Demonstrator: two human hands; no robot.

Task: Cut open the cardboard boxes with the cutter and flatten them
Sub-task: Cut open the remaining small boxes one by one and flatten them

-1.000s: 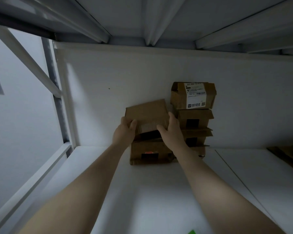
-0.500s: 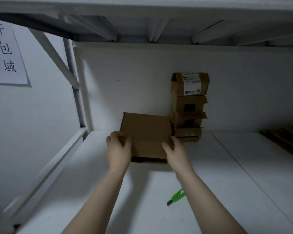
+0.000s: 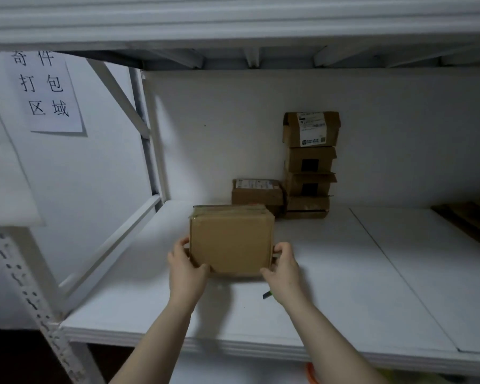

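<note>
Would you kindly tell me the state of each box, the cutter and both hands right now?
held box: closed, gripped at both sides.
left hand: grips the box's left edge.
right hand: grips its right edge.
cutter: lying on the shelf, mostly hidden behind the right wrist.
back box: closed, on the shelf.
stack of four boxes: upright, unflattened.

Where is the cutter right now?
In the head view, the cutter lies on the white shelf, mostly hidden by the right hand, just below the box.
</note>
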